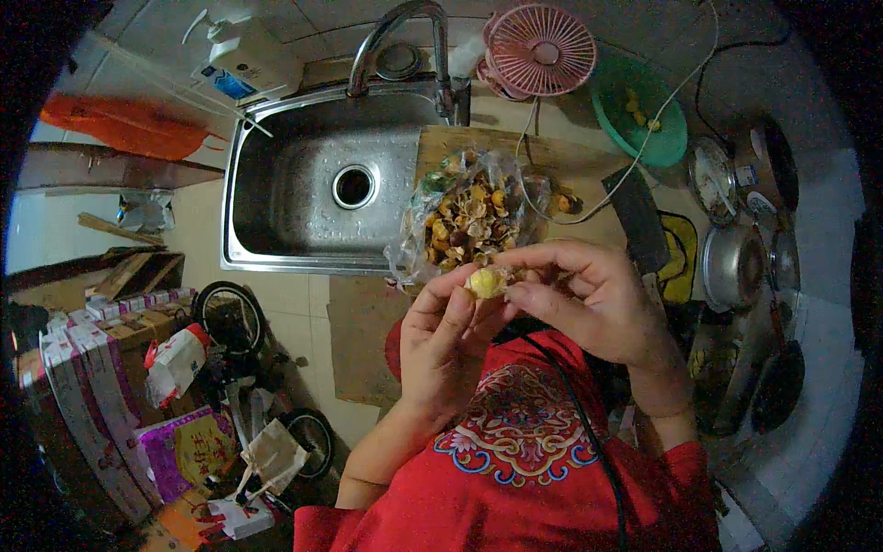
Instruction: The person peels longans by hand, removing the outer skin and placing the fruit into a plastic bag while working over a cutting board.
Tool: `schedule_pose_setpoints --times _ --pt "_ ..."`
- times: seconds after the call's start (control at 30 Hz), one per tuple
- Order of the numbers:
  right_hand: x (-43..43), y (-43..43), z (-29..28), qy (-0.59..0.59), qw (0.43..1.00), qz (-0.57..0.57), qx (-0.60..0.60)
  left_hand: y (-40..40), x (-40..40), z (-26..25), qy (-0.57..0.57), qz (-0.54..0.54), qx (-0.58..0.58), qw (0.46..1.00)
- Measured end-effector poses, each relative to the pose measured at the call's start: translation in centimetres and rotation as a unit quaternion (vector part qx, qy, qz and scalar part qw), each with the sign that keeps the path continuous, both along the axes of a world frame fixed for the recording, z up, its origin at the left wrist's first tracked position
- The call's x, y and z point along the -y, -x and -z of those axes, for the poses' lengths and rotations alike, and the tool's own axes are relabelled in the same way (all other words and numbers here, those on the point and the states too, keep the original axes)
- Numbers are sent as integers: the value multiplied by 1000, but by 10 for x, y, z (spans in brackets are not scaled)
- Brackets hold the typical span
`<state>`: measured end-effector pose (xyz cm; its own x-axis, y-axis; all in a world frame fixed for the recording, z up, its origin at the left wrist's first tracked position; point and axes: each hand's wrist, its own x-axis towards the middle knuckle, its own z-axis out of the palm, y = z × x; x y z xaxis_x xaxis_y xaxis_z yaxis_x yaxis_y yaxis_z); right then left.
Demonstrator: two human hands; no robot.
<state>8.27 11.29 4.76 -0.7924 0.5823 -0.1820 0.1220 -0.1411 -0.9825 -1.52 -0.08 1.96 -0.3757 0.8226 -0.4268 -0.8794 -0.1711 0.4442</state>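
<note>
Between thumb and fingers, my left hand (441,338) holds a pale yellow, partly peeled nut (487,283) that looks like a chestnut. My right hand (586,297) pinches a thin, brownish bit of skin or shell at the nut's right side. Just beyond both hands, a clear plastic bag (407,241) lies spread out, full of brown nut shells (476,214). It rests on a wooden board (441,141) that overlaps the sink's right end. A loose brown nut or shell piece (566,202) sits to the right of the bag.
A steel sink (290,207) with a curved faucet (400,14) is at the left. Behind the board stands a pink fan (541,52); its white cable crosses the counter. A green basin (672,141) holds several yellow pieces. Metal pots (735,269) line the right side.
</note>
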Motion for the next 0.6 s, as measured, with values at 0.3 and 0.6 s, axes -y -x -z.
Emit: schedule_pose_setpoints --times 0.3,0.6 --pt "0 5 3 156 988 6 -13 -7 0 -1 1 -39 -116 992" --pt "7 9 11 133 988 37 -76 -11 -2 -1 3 -60 -169 984"
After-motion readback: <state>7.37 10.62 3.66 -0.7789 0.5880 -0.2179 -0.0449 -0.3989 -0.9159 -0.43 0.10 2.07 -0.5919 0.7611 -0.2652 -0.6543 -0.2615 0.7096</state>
